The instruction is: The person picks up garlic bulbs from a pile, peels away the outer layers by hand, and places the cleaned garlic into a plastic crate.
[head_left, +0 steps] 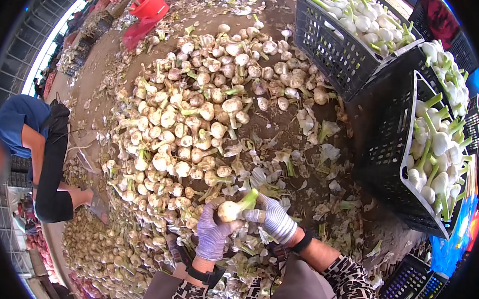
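A garlic bulb (228, 210) with a short green stem is held between my two gloved hands, low in the middle of the head view. The fingers of my left hand (211, 236) are closed around the bulb from the left. From the right, my right hand (275, 220) pinches at the base of the stem; its fingertips are partly hidden. Just beyond the hands lies a wide heap of garlic bulbs (184, 126), many dirty and with trimmed stems. Peeled skins and leaf scraps (265, 178) are scattered around my hands on the ground.
Black crates stand at the right: a far crate (331, 57) and a near crate (396, 157), both filled with clean white garlic. An overturned-looking black crate (411, 286) is at lower right. A red bucket (148, 5) sits far back. Another person (29, 133) bends at the left.
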`<state>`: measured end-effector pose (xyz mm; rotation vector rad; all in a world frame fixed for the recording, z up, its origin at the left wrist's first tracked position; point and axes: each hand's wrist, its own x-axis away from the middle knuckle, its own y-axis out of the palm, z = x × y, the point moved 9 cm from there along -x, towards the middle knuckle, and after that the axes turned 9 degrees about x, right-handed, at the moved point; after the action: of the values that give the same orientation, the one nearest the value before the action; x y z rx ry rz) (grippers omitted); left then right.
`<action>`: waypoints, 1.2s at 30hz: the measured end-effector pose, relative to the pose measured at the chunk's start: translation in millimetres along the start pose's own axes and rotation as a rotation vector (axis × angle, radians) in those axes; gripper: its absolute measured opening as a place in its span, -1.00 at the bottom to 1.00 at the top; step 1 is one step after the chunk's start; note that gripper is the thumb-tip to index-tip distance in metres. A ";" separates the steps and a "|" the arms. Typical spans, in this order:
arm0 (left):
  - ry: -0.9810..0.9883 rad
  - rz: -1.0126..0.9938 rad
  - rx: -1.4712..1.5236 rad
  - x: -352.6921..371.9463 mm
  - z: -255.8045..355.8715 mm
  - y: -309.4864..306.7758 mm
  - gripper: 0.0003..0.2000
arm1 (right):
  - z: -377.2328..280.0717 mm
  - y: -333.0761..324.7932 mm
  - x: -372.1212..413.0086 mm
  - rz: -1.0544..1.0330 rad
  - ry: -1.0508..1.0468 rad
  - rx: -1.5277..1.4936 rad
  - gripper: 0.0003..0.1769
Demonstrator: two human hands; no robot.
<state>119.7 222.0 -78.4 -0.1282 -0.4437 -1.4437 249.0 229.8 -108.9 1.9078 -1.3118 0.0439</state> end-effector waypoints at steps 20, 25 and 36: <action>-0.532 -0.047 0.586 16.2 -58.9 -2.9 -0.32 | 0.3 4.7 -21.2 -0.058 -0.239 0.542 -0.71; -0.409 -0.199 0.585 8.5 -29.9 10.8 -0.45 | 16.8 -50.6 -17.8 0.135 -0.016 0.384 -0.46; -0.169 -0.146 0.199 -2.1 -10.8 27.8 -0.67 | 0.6 -14.9 0.4 0.005 0.071 0.017 -0.73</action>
<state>149.0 223.9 -84.0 -0.0588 -0.7451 -1.5289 260.8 231.2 -117.9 1.9001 -1.2726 0.1243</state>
